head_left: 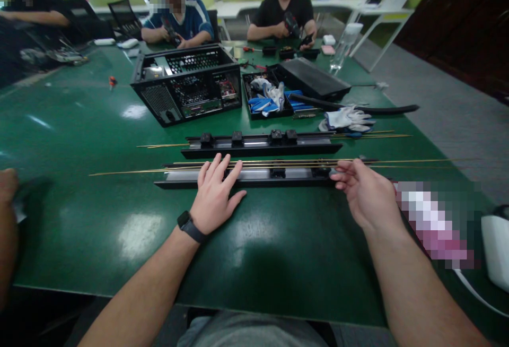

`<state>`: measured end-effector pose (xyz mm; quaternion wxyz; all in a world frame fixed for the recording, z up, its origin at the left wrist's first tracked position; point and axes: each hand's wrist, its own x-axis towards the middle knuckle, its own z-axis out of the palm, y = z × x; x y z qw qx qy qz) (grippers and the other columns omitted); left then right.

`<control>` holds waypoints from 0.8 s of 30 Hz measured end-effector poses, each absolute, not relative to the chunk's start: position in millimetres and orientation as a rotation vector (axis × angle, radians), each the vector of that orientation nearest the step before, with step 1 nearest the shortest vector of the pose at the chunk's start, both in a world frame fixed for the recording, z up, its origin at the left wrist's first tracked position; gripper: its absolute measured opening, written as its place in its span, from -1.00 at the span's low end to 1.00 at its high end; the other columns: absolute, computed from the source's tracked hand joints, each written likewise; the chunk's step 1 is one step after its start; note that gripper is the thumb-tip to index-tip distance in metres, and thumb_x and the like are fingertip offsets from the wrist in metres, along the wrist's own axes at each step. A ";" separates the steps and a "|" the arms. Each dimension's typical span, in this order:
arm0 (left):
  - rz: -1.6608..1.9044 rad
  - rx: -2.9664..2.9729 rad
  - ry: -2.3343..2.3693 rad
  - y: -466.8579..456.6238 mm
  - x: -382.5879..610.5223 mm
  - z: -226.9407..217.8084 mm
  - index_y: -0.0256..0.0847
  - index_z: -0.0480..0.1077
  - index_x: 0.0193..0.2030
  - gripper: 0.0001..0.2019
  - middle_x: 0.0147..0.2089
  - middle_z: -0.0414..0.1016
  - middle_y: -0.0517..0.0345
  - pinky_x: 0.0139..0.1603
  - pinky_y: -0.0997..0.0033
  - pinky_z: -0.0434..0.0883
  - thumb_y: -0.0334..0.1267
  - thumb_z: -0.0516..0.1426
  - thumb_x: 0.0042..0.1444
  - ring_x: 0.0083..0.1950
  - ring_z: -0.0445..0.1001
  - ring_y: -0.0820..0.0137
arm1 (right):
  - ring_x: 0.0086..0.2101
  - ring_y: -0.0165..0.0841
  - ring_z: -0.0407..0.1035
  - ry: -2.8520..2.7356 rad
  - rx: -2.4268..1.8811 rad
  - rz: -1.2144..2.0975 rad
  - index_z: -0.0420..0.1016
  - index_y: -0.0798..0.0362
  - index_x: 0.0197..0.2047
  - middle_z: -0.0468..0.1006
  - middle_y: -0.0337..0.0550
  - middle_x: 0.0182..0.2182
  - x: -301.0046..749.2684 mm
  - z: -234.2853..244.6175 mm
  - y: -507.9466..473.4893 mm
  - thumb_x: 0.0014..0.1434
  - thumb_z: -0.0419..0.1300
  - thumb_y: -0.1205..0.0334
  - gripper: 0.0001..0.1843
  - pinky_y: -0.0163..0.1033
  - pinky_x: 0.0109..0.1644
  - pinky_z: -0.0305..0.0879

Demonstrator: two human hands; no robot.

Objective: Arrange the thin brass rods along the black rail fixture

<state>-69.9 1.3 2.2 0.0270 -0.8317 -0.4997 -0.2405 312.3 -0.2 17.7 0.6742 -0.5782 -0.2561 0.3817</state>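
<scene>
Tabletop (pixel 91 230): black rail (pixel 260 183) at both hands (pixel 214 198) (pixel 369 196)

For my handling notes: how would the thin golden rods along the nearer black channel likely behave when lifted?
The thin golden rods are probably springy, not floppy: their ends run nearly straight beyond the nearer black channel. Being so slender, they look light and might bow if lifted by one end. Their narrow form could let them roll.

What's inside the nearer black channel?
A silvery inner surface and at least two dark blocks; thin golden rods run lengthwise over the channel. The left hand hides a stretch left of centre; the right hand hides some of the right end. Can't see under either.
</scene>
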 end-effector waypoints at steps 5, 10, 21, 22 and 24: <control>-0.744 -2.572 -1.533 1.9 -70.5 0.9 -0.10 0.46 0.75 -0.31 0.81 0.38 -0.33 0.86 -0.47 0.21 -0.18 0.36 0.54 0.87 0.27 -0.30 | -0.41 -0.41 0.63 -0.462 -1.310 0.737 0.68 0.01 -0.16 0.71 -0.17 -0.21 326.9 16.7 4.6 0.39 0.61 0.00 -0.69 -0.42 -0.47 0.46; -0.748 -2.576 -1.539 2.3 -70.9 -0.5 -0.07 0.45 0.76 -0.29 0.83 0.36 -0.31 0.87 -0.46 0.18 -0.18 0.38 0.53 0.89 0.24 -0.29 | -0.38 -0.40 0.65 -0.579 -1.296 0.859 0.72 0.03 -0.15 0.75 -0.12 -0.16 314.3 15.0 -0.6 0.34 0.66 -0.10 -0.60 -0.41 -0.45 0.47; -0.763 -2.572 -1.530 2.2 -71.0 -1.4 -0.06 0.45 0.75 -0.30 0.82 0.36 -0.29 0.86 -0.46 0.19 -0.17 0.37 0.54 0.89 0.24 -0.29 | -0.44 -0.42 0.61 -0.486 -1.301 0.800 0.69 0.06 -0.17 0.70 -0.15 -0.22 318.1 22.2 1.7 0.41 0.58 0.09 -0.74 -0.42 -0.49 0.43; -0.763 -2.571 -1.526 2.3 -71.2 -1.4 -0.06 0.45 0.75 -0.30 0.83 0.36 -0.29 0.86 -0.45 0.20 -0.17 0.36 0.54 0.88 0.25 -0.28 | -0.43 -0.41 0.62 -0.530 -1.295 0.841 0.70 0.07 -0.17 0.71 -0.12 -0.21 314.8 21.6 -0.2 0.41 0.60 0.04 -0.70 -0.41 -0.49 0.44; -0.762 -2.568 -1.516 2.6 -71.6 -1.5 -0.07 0.45 0.75 -0.31 0.82 0.36 -0.30 0.85 -0.45 0.21 -0.17 0.35 0.55 0.88 0.26 -0.28 | -0.41 -0.39 0.64 -0.594 -1.291 0.900 0.73 0.08 -0.16 0.72 -0.09 -0.21 310.8 19.9 -2.3 0.40 0.62 -0.03 -0.65 -0.40 -0.47 0.46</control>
